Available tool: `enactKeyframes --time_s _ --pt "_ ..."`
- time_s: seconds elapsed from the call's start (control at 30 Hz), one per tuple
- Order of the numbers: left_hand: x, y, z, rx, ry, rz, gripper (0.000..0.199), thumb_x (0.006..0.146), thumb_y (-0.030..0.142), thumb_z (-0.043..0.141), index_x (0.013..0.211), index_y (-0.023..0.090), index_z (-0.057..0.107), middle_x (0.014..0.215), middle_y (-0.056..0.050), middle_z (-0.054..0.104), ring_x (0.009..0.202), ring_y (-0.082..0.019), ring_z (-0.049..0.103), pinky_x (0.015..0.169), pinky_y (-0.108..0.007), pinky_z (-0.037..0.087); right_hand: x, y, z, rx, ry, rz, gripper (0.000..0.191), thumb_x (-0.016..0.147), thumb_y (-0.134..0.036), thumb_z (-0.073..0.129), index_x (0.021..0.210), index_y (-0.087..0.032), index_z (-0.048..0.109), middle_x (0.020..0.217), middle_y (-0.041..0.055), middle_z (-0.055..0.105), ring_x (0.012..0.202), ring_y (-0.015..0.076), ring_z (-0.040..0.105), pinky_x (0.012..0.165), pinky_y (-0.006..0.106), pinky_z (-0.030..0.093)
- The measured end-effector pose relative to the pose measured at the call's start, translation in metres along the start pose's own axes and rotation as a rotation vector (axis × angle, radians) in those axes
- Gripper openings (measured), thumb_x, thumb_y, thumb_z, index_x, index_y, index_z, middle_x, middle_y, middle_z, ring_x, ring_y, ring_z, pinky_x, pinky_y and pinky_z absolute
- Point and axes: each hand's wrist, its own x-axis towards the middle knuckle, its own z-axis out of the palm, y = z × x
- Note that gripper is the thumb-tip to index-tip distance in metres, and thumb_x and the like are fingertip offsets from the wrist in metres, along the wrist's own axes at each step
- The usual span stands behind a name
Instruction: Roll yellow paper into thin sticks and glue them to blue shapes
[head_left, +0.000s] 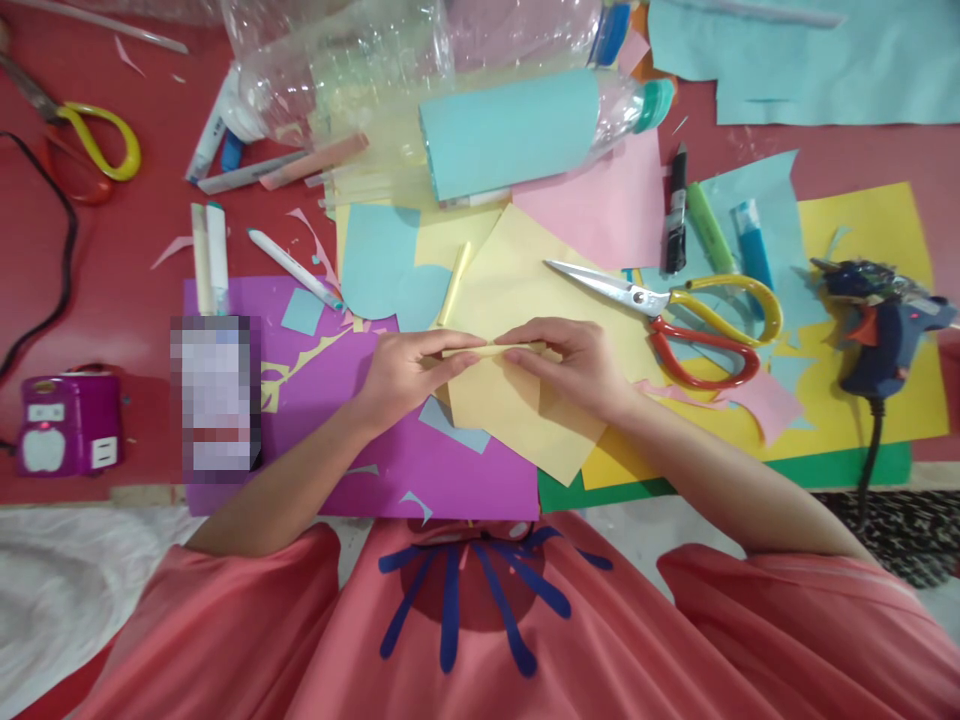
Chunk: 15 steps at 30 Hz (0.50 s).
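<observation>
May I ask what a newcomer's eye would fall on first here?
Probably the left hand and right hand at the centre, pinching pale yellow paper between them. The plastic bottle wrapped in light blue, lying beyond them, and the red-and-yellow-handled scissors to their right likely stand out next.

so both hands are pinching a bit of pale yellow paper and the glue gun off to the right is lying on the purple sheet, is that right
Not quite: in the head view the glue gun lies on the yellow sheet, not the purple sheet. It is off to the right, and the left hand and right hand are both pinching the pale yellow paper.
</observation>
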Motion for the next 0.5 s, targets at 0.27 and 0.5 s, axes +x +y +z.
enactKeyframes --time_s 0.27,0.5 --pt "0.0006 -0.0007 -0.0007 -0.010 -0.017 0.003 0.030 0.085 0.046 0.059 0.086 0.022 0.077 0.081 -0.001 0.077 0.067 -0.010 0.069 0.053 -0.014 0.047 0.0001 0.0016 0.0000 -0.004 -0.004 -0.003 0.017 0.082 -0.032 0.063 0.081 -0.021 0.076 0.081 0.0026 0.076 0.072 0.0140 0.070 0.067 0.025 0.055" --pt "0.0012 -0.0012 -0.0015 -0.012 -0.014 0.011 0.032 0.086 0.046 0.058 0.084 0.021 0.077 0.078 -0.002 0.077 0.064 -0.010 0.068 0.050 -0.013 0.045 0.0001 0.0029 -0.0019 -0.021 -0.038 -0.023 0.021 0.084 -0.035 0.062 0.082 -0.022 0.077 0.082 0.0027 0.076 0.071 0.0138 0.070 0.066 0.025 0.054"
